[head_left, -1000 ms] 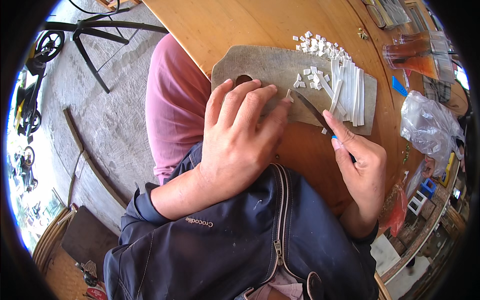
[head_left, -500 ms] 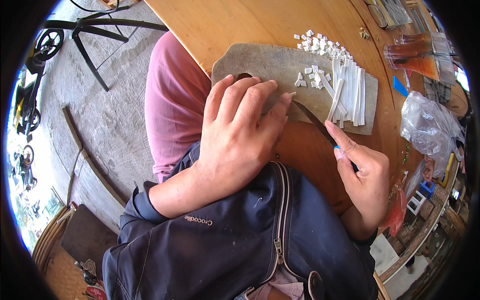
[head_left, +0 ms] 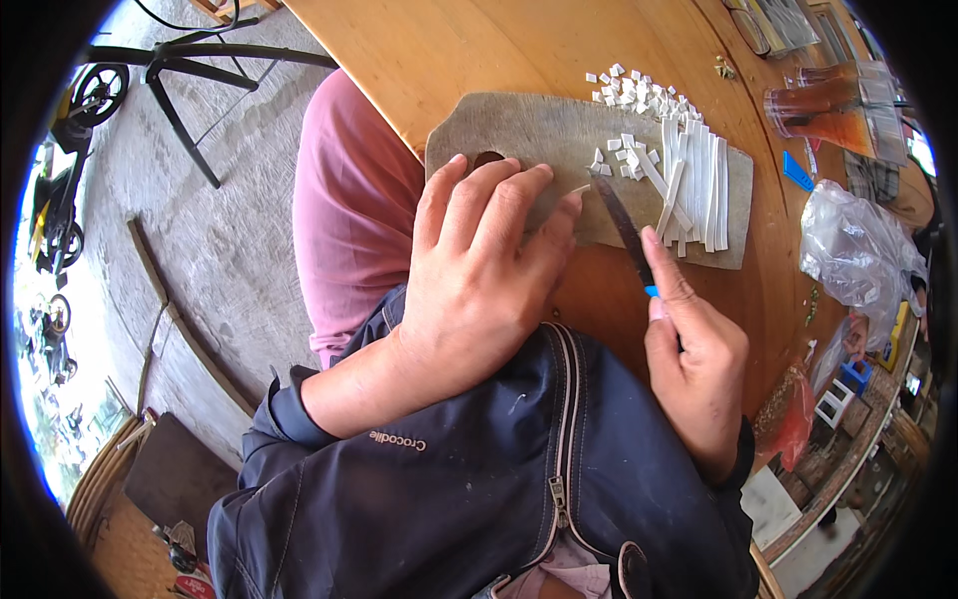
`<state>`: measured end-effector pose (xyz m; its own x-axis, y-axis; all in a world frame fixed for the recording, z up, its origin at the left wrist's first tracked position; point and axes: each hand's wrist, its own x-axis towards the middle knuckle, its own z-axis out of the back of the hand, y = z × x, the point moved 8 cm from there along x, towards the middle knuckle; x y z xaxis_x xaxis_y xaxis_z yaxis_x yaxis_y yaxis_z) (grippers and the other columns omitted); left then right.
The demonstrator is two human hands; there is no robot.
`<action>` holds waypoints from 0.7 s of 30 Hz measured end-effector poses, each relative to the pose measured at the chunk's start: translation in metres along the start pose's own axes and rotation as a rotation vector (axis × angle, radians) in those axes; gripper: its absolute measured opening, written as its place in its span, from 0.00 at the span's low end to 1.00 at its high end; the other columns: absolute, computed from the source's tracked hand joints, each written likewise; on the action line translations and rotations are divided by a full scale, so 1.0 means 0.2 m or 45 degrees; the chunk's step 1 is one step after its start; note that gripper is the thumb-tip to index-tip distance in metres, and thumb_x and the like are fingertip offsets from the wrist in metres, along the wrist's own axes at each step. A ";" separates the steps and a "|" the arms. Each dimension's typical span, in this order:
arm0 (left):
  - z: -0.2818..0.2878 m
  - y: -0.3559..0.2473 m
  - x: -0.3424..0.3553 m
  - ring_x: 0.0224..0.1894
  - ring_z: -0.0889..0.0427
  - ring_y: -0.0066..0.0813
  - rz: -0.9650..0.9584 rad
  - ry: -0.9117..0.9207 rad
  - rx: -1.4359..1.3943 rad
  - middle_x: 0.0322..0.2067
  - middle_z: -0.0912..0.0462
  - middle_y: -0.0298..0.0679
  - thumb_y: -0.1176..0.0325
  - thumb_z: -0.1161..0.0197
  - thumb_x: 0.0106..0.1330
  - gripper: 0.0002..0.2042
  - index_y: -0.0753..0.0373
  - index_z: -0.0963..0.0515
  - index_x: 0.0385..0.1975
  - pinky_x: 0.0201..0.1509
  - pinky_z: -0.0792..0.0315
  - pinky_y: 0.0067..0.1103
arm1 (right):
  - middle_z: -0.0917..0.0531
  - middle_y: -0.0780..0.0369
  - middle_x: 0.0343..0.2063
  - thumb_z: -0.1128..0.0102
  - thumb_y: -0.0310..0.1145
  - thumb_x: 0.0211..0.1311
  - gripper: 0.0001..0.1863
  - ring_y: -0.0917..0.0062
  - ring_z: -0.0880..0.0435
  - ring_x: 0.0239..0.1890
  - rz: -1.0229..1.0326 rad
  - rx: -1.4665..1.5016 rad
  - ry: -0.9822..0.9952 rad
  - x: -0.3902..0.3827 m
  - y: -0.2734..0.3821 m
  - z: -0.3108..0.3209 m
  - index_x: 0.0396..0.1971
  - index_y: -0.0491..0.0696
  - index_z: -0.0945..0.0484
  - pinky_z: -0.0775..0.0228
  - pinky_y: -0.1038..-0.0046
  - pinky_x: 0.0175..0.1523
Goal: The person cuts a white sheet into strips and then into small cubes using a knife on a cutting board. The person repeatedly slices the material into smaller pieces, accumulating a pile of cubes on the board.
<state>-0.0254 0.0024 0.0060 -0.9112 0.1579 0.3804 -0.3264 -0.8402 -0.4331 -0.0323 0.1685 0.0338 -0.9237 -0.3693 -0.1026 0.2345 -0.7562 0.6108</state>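
Observation:
My left hand [head_left: 479, 250] presses down on the near left part of a grey cutting board [head_left: 559, 122], fingers bent. The pale end of a white strip [head_left: 583, 189] sticks out beside its thumb; the rest is hidden under the hand. In my right hand [head_left: 696, 344] is a knife [head_left: 627, 222] with a dark blade and a blue handle, index finger along its back. Its tip points at a few small white cut pieces [head_left: 631, 160], apart from my left hand. Several long white strips [head_left: 707, 190] lie side by side at the board's right end.
Beyond the board's far edge more white pieces [head_left: 649, 95] are heaped. Cups of brown drink [head_left: 823, 108], a blue plastic piece [head_left: 796, 172] and a clear plastic bag [head_left: 853, 235] stand or lie to the right on the wooden table [head_left: 429, 50]. A dark hole [head_left: 487, 158] pierces the board.
The knife has swung away from my left thumb, its tip now farther out over the board and its blade more upright in view. My right hand shifted left; my left hand hardly moved.

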 end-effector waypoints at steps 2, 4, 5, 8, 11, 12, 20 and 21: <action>-0.01 0.00 -0.01 0.59 0.22 0.42 0.017 0.003 0.027 0.54 0.21 0.40 0.71 0.27 0.55 0.22 0.55 0.16 0.53 0.68 0.32 0.45 | 0.20 0.54 0.28 0.45 0.11 0.60 0.36 0.80 0.31 0.23 0.031 -0.033 0.008 -0.01 0.00 -0.04 0.69 0.51 0.25 0.29 0.75 0.34; -0.01 -0.01 -0.01 0.59 0.23 0.42 0.018 0.011 0.039 0.55 0.21 0.40 0.71 0.27 0.55 0.22 0.55 0.16 0.53 0.68 0.33 0.45 | 0.23 0.54 0.25 0.46 0.11 0.59 0.37 0.76 0.28 0.23 0.064 -0.054 -0.007 -0.01 0.01 -0.06 0.70 0.50 0.26 0.27 0.74 0.34; -0.01 -0.01 -0.01 0.60 0.23 0.42 0.017 0.014 0.043 0.55 0.21 0.40 0.71 0.27 0.55 0.23 0.55 0.16 0.54 0.68 0.33 0.44 | 0.24 0.54 0.25 0.46 0.10 0.59 0.37 0.75 0.28 0.23 0.064 -0.058 -0.011 -0.02 0.01 -0.06 0.69 0.50 0.26 0.27 0.74 0.34; -0.02 -0.02 -0.02 0.59 0.25 0.43 -0.030 -0.042 0.015 0.54 0.23 0.44 0.67 0.36 0.56 0.21 0.63 0.18 0.51 0.67 0.33 0.50 | 0.24 0.54 0.24 0.45 0.10 0.58 0.37 0.74 0.27 0.23 0.080 -0.063 -0.029 -0.02 0.02 -0.06 0.69 0.50 0.26 0.26 0.74 0.35; -0.02 -0.02 -0.02 0.60 0.25 0.43 -0.021 -0.038 0.023 0.55 0.24 0.45 0.67 0.37 0.57 0.21 0.63 0.18 0.52 0.68 0.34 0.50 | 0.25 0.55 0.24 0.45 0.09 0.56 0.39 0.74 0.27 0.22 0.080 -0.061 -0.029 -0.02 0.03 -0.07 0.69 0.50 0.26 0.26 0.74 0.34; -0.02 -0.02 -0.02 0.60 0.25 0.43 -0.019 -0.035 0.022 0.55 0.24 0.45 0.67 0.37 0.57 0.21 0.63 0.18 0.52 0.68 0.35 0.50 | 0.26 0.55 0.23 0.45 0.09 0.56 0.39 0.75 0.27 0.22 0.076 -0.060 -0.024 -0.02 0.03 -0.07 0.69 0.50 0.26 0.26 0.74 0.34; -0.02 -0.03 -0.02 0.61 0.26 0.44 -0.012 -0.020 0.019 0.56 0.24 0.45 0.66 0.37 0.57 0.21 0.63 0.18 0.51 0.68 0.35 0.49 | 0.34 0.58 0.20 0.44 0.09 0.49 0.44 0.71 0.29 0.20 0.098 -0.264 -0.058 -0.05 0.05 -0.12 0.71 0.50 0.27 0.27 0.69 0.32; -0.02 -0.02 -0.02 0.61 0.26 0.44 -0.013 -0.020 0.025 0.56 0.24 0.45 0.67 0.37 0.57 0.20 0.63 0.18 0.51 0.68 0.34 0.49 | 0.35 0.58 0.20 0.44 0.09 0.48 0.44 0.70 0.29 0.20 0.095 -0.326 -0.061 -0.05 0.06 -0.12 0.71 0.50 0.27 0.27 0.68 0.31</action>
<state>-0.0204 0.0080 0.0028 -0.9038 0.1583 0.3975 -0.3303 -0.8487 -0.4131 -0.0117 0.1496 0.0232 -0.9127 -0.4080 -0.0236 0.3661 -0.8420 0.3963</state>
